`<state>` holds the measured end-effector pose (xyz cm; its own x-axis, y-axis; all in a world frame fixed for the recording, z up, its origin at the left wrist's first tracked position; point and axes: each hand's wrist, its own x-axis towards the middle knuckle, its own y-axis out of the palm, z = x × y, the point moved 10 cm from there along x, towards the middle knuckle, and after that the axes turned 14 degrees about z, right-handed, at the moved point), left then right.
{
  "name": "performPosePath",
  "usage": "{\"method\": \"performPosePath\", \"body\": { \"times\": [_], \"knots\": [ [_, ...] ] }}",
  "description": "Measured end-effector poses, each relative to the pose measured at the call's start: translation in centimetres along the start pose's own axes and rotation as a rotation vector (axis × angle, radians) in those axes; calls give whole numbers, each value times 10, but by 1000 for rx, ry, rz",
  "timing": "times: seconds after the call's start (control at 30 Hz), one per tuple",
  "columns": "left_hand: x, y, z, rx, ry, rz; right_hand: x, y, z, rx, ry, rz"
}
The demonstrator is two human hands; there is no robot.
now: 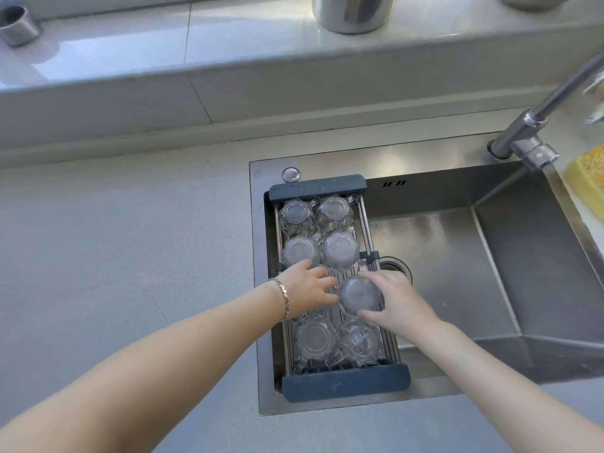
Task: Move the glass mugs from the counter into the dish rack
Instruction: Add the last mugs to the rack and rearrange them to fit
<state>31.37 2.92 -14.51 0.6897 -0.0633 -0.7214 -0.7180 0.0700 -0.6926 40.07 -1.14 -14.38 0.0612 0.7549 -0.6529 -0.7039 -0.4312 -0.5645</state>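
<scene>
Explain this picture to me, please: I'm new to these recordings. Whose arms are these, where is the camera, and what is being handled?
There is no machine here. One camera worn on a person's head looks down at their two bare arms. A dark-ended metal dish rack spans the left of a steel sink. Six clear glass mugs already sit upside down in it. The right hand grips a seventh upturned glass mug, and the left hand, with a bracelet on its wrist, touches its other side. No mugs show on the grey counter.

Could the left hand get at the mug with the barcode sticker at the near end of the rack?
Probably yes. The left hand hovers just beyond the stickered mug in the rack, and nothing covers that mug; only the right hand, holding another mug, crowds it.
</scene>
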Motion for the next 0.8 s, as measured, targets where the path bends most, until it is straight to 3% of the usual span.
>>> {"method": "performPosePath", "body": {
  "times": [0.17,0.3,0.4,0.47,0.6,0.8],
  "knots": [
    [-27,-29,-6,118,46,-179,-2,0,4,-68,54,-82],
    [-68,-52,10,-85,10,-403,0,2,2,-33,79,-98],
    [-94,-56,49,-529,-223,-488,0,3,1,4,87,-103],
    [-98,-35,62,-851,-430,-418,0,3,-1,23,92,-106],
    [-88,-2,48,-1087,-693,-281,-2,3,-2,44,96,-114],
    [-67,18,40,-1091,-833,-147,-3,3,-2,63,105,-123]
  ]
}}
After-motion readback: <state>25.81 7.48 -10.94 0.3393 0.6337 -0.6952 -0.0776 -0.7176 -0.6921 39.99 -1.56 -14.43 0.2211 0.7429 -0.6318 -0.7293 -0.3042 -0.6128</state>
